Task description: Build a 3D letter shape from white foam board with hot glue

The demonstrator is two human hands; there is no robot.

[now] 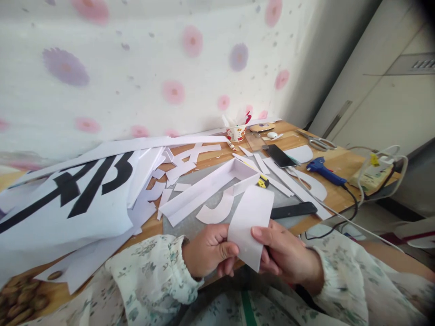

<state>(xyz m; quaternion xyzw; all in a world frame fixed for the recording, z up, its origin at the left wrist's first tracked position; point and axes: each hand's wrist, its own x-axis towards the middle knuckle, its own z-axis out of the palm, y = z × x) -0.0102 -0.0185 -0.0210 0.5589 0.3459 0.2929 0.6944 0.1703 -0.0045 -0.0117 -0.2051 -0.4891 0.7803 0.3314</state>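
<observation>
A curved piece of white card is held up in front of me, tilted over the table's front edge. My right hand pinches its right side, thumb on the near face and fingers behind. At its lower left, my left hand is closed with the fingers curled round that edge. Just beyond lies a folded white card strip shaped like an open angular frame. Beside it is a curved white card cutout. A yellow-and-black tool shows partly behind the held card, and a black bar-shaped tool lies to its right.
White offcuts and a large sheet with black strokes cover the left. Rightward are a phone, scissors, a blue glue gun with trailing cord, and a power strip. A paper cup stands by the wall; nuts lie lower left.
</observation>
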